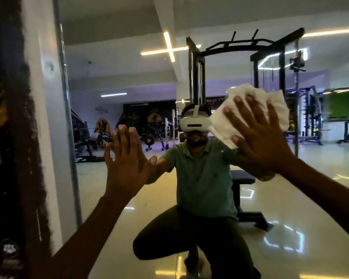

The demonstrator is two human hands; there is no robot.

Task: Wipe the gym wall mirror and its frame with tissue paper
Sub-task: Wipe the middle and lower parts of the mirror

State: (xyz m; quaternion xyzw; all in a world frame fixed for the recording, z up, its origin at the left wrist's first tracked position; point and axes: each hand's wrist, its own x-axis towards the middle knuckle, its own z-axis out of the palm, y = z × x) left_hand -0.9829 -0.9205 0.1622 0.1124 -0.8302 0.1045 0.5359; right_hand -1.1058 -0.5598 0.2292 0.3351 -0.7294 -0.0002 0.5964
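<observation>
Head view: person faces mirror (189, 194)
R hand (264, 146): fingers spread flat, presses tissue wad (250, 109) on glass
L hand (127, 162): flat, wide, near frame (69, 117) at left edge

Both forearms are bare from the lower frame edges up to the left hand (127, 164) and right hand (264, 141); no sleeve, watch, ring or band shows on either. The nails are short and plain. The mirror (129, 218) gives the rest of the person in reflection: a white headset (194, 123) with a dark slot across its front and a white strap running over the top of dark hair. A green short-sleeved polo shirt (206, 184) with a collar covers the torso, its sleeves ending above the elbows. Dark trousers (189, 238) cover the legs. The footwear is too blurred to tell.
</observation>
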